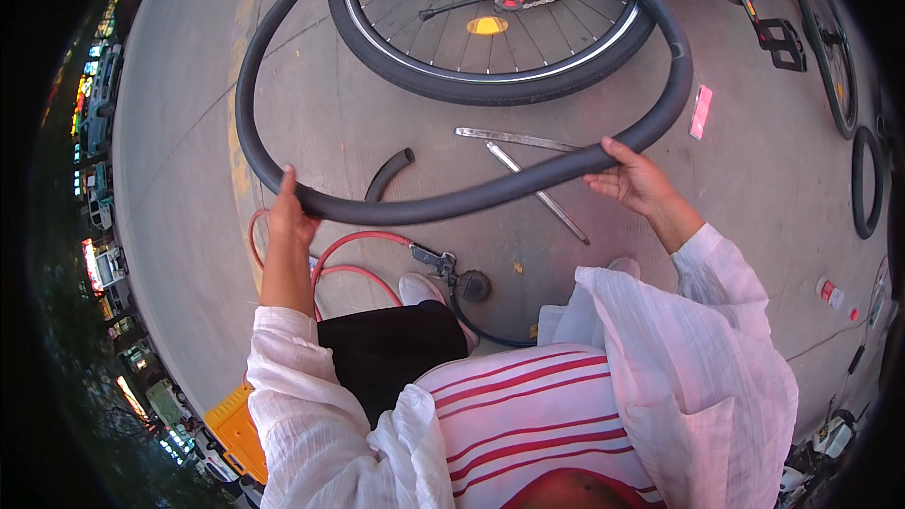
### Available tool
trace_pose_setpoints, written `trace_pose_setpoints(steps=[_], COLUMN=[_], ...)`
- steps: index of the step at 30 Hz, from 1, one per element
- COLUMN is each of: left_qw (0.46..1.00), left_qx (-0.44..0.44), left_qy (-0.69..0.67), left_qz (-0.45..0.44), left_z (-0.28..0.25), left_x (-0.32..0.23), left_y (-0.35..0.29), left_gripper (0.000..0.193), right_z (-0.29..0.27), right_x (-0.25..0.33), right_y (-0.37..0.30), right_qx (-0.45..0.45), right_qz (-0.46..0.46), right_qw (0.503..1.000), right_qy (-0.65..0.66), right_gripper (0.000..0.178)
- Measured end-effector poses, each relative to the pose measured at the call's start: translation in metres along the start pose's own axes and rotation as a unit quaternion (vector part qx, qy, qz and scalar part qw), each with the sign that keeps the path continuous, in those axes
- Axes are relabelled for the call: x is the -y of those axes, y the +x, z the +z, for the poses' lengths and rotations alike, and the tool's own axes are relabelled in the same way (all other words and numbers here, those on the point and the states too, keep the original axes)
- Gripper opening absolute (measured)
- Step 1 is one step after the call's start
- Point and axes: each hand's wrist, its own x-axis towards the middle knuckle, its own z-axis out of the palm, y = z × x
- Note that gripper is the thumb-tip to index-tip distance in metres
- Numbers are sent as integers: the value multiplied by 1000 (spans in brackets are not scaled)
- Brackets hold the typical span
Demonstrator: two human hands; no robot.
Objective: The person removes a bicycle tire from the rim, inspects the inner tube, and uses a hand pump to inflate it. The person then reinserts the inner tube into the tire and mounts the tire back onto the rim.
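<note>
A black bicycle inner tube (pixel 415 212), rounded out with air, makes a big loop in front of me. My left hand (pixel 294 217) is closed on its near left side, thumb up along the outside. My right hand (pixel 633 179) pinches the near right side between thumb and fingers. The loop's far part passes over a bicycle wheel (pixel 490 90) whose tyre, spokes and chain show. Beneath the near part, two metal tyre levers (pixel 514 139) lie crosswise on the ground. A short curved piece of black rubber (pixel 388 172) lies left of them, partly behind the tube.
By my foot lies a tyre inflator (pixel 451 269) with a gauge and a red hose (pixel 363 236). A pink packet (pixel 700 113) is on the pavement at right, near a pedal (pixel 781 44). Farther right lies a bottle (pixel 830 292). An orange crate (pixel 240 429) stands at lower left.
</note>
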Motion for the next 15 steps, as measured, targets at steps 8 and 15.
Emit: trace_pose_setpoints(steps=[8, 15], left_qw=[985, 987], left_qx=[70, 150], left_qy=[66, 9], left_qz=[-142, -53], left_z=[40, 57], left_x=[35, 12], left_y=[-17, -29], left_gripper=[86, 57], right_z=[-3, -36], right_x=[38, 48], right_y=[-16, -25], right_qx=[254, 287], right_qz=[-149, -152], right_qw=[955, 946], right_qy=[16, -15], right_gripper=[43, 53])
